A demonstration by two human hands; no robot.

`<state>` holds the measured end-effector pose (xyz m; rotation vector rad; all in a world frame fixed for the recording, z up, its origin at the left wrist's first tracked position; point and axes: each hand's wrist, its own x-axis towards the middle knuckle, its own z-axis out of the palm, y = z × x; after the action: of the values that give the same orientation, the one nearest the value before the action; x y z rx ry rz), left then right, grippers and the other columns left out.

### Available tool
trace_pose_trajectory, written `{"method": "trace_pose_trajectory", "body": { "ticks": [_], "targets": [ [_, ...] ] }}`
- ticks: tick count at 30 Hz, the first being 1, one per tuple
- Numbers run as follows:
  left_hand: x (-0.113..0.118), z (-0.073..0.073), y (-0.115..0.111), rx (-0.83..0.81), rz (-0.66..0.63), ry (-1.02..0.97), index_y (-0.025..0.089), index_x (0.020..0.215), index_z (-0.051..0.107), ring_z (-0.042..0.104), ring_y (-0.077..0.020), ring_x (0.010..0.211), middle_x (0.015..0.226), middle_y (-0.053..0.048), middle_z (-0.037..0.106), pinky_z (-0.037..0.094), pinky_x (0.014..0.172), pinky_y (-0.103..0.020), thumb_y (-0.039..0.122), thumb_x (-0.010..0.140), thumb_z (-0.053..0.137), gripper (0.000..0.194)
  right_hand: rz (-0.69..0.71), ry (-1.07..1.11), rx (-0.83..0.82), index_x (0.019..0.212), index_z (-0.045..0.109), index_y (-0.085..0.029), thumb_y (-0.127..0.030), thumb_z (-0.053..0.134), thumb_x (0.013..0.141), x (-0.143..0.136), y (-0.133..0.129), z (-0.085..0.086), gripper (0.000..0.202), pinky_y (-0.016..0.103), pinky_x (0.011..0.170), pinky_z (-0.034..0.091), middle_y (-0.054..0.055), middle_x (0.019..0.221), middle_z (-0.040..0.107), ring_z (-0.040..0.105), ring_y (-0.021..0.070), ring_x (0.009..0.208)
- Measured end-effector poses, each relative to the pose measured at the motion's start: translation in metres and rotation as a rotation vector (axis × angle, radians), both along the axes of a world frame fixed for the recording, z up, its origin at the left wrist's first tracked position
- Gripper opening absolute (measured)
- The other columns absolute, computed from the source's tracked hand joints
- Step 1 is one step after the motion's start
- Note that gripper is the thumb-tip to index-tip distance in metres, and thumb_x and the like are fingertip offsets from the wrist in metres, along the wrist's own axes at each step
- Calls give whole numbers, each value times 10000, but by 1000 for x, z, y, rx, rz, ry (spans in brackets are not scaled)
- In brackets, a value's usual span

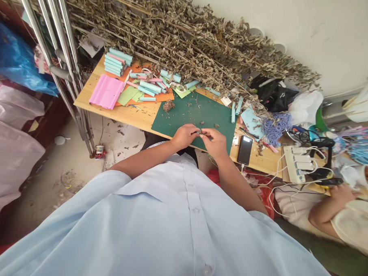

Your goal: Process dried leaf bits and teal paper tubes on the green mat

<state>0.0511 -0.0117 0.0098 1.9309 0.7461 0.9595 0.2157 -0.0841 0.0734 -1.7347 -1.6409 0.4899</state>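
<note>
My left hand (186,137) and my right hand (214,141) meet over the near edge of a dark green cutting mat (189,114). Thumb and fingers of both are pinched together around something small and dark, too small and too covered to name. A brown clump of dried plant matter (168,106) lies on the mat's left part. Crumbs and bits of dry leaf are scattered across the mat, a few just beyond my fingertips.
Blue paper rolls (150,87) and a pink folded sheet (106,91) lie left on the wooden table (136,119). Dried leafy stalks (176,36) stretch along the back. Rightward are a phone (245,150), a power strip (294,164) with cables, and another person's arm (329,209). Metal poles (69,47) stand left.
</note>
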Motion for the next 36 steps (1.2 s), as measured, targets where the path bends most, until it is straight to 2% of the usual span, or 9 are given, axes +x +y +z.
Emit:
{"method": "trace_pose_trajectory", "body": {
  "ticks": [4, 10, 15, 18, 24, 29, 36],
  "targets": [
    [1, -3, 0, 3, 13, -19, 198, 1007, 799, 683, -199, 939, 976, -79, 758, 539, 889, -323, 251, 1017, 618, 189, -57, 24, 24, 1072, 777, -239, -350, 653, 901, -6, 2, -5, 239, 413, 893, 628, 60, 1000, 801, 749, 220, 866],
    [0, -2, -1, 8, 4, -23, 185, 1021, 800, 685, -201, 948, 990, -85, 761, 540, 898, -324, 256, 1016, 636, 179, -46, 12, 58, 1116, 765, -224, -359, 648, 923, -8, 3, 0, 263, 408, 896, 619, 73, 1004, 796, 747, 223, 869],
    [-1, 0, 0, 9, -6, -7, 186, 995, 799, 678, -199, 933, 956, -76, 755, 535, 886, -320, 246, 1014, 634, 176, -22, -31, 28, 922, 773, -248, -336, 667, 912, -7, 7, 7, 139, 402, 879, 609, 49, 933, 792, 735, 224, 849],
    [-1, 1, 0, 12, -11, -9, 187, 986, 797, 675, -194, 929, 956, -73, 755, 532, 885, -314, 238, 1013, 630, 176, 31, -37, 56, 878, 784, -253, -316, 664, 926, -7, 8, 11, 144, 403, 897, 604, 56, 954, 792, 736, 229, 902],
    [0, -2, -1, 23, -9, -24, 187, 1008, 796, 683, -191, 943, 964, -67, 761, 533, 892, -306, 169, 993, 606, 191, 81, -41, 106, 908, 828, -266, -297, 676, 944, -5, 4, 6, 159, 403, 921, 609, 60, 1008, 793, 742, 223, 958],
    [0, -5, 0, 28, 13, -23, 197, 1030, 800, 694, -197, 974, 998, -71, 764, 541, 909, -313, 148, 974, 605, 209, 53, -11, 124, 936, 847, -284, -309, 714, 932, -5, 1, -3, 135, 396, 906, 617, 51, 1004, 787, 741, 211, 940],
    [0, -5, 0, 29, 3, -17, 188, 996, 795, 685, -193, 940, 959, -70, 752, 540, 879, -307, 174, 989, 617, 179, 29, 64, 110, 1026, 850, -280, -328, 727, 919, -1, -1, -6, 170, 391, 891, 635, 57, 1066, 788, 740, 214, 989]
  ]
}}
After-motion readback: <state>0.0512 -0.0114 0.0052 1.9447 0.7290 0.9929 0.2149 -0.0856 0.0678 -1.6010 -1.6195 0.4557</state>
